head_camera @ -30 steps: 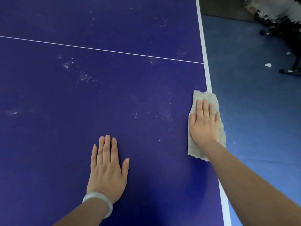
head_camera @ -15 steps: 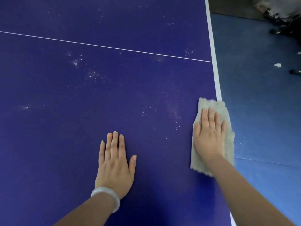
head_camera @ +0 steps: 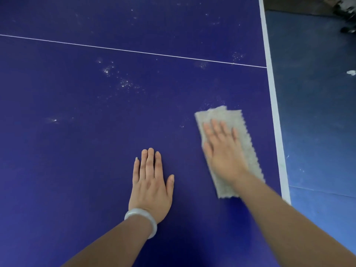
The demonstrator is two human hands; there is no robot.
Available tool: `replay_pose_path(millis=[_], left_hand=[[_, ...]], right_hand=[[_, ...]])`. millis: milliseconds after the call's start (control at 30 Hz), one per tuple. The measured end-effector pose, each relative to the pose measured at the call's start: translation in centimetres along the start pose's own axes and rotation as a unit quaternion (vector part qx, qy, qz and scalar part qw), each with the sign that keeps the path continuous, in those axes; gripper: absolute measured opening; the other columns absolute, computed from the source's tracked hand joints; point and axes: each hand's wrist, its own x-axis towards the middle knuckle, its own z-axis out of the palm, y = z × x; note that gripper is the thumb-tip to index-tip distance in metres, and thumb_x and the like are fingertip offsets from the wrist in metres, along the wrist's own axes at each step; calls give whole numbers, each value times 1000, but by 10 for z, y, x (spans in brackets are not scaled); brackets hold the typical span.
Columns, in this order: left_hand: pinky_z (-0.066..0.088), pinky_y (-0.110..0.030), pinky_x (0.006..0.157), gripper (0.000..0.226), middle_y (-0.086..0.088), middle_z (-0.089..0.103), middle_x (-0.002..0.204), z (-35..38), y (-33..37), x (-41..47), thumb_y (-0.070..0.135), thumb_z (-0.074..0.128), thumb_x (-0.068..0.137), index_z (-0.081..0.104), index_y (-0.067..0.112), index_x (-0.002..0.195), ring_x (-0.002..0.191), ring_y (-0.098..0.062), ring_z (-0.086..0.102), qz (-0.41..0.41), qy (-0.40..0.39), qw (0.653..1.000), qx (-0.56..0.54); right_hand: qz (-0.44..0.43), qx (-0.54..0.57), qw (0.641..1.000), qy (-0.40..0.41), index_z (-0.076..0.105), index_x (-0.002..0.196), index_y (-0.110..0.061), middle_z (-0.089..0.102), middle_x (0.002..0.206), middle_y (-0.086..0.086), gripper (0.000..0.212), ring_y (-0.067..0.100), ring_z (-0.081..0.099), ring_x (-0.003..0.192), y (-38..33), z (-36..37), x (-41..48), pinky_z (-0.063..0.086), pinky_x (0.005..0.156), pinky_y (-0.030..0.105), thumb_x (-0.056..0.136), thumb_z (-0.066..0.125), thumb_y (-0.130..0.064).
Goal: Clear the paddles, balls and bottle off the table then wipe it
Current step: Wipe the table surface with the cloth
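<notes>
Wiping step in hand. On the dark blue table-tennis worktop (head_camera: 77,151) no paddles, balls or bottle show, so clearing looks done as far as this view reaches.

The right hand (head_camera: 223,151) lies flat on a folded grey-beige cloth with a scalloped edge (head_camera: 219,115). Its fingers (head_camera: 216,130) are straight and slightly apart, pressing the cloth down, not curled round it. The hand is motion-blurred. The cloth sits near the worktop's right side, inside the white edge band (head_camera: 273,112) and apart from it.

The left hand (head_camera: 150,182) is flat on bare worktop just left of the cloth, fingers together, thumb out, holding nothing. It reads as a brace. Pale bracelet (head_camera: 142,218) at the wrist.

White specks (head_camera: 125,83) are scattered ahead and left of the cloth, with more near the thin white centre line (head_camera: 134,52) and beyond it.

To do it well:
- Spread the palm so the cloth's whole face bears, not just the fingertips.
- Sweep overlapping lanes toward the specks.
- Lift the left hand out of the lane before the cloth reaches it.

Risks: the fold may bunch or flap open under a fast stroke. Dust may get pushed off onto the blue floor (head_camera: 317,132) rather than picked up.
</notes>
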Motion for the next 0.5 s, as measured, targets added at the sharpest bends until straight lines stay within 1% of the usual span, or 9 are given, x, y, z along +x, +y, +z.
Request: replay_pose_path(millis=[67,100,167,200,267,333,433,500], left_hand=[[11,-48,123,73,-15,13,162,0,0,0,49,4,99,17,4,154,151,-28,3,1,-2,1000,-1],[12,-48,123,72,-15,14,162,-1,-1,0,49,4,99,17,4,154,151,-28,5,1,-2,1000,-1],[15,-49,122,71,-15,17,161,-1,-1,-1,48,6,99,20,3,153,151,-29,9,-1,2,1000,-5],[16,-49,122,71,-15,17,161,0,-1,-1,47,6,99,20,3,153,151,-29,9,-1,2,1000,-8],[16,-49,122,71,-16,17,161,0,-1,-1,47,8,99,20,3,153,151,-29,9,2,1,1000,-15],[16,-49,122,70,-16,17,161,0,-1,-1,46,9,99,21,3,153,151,-29,9,4,4,1000,-16],[15,-48,121,69,-16,15,161,1,-1,-1,46,9,100,17,3,153,151,-29,8,7,5,1000,-11],[16,-48,121,69,-16,15,161,1,-1,-1,46,9,99,17,3,153,151,-29,9,4,5,1000,-10]], right_hand=[[88,16,996,-12,0,158,-27,-3,165,-2,57,20,-7,152,28,-6,14,-4,123,46,103,11,-42],[118,26,993,-12,-2,157,-27,-4,165,-2,58,19,-8,152,36,-6,9,-4,123,47,103,8,-42],[155,26,987,6,-5,157,-26,-4,165,-2,58,18,-9,152,35,-1,-17,-2,123,47,102,3,-43],[158,20,987,17,-6,157,-25,-4,165,0,58,19,-8,152,26,3,-35,0,123,48,102,2,-44],[119,5,993,24,-6,157,-23,-2,165,2,59,21,-6,152,-2,11,-64,5,123,50,102,5,-43],[32,-10,999,29,-1,158,-21,2,165,4,59,23,-2,152,-30,17,-70,10,122,51,103,12,-40],[-94,-10,995,12,4,158,-24,3,165,1,57,22,-3,152,-53,15,-33,9,122,50,104,11,-41],[-138,-15,990,-1,4,158,-27,1,165,-2,57,19,-5,152,-49,8,9,4,123,48,103,8,-43]])
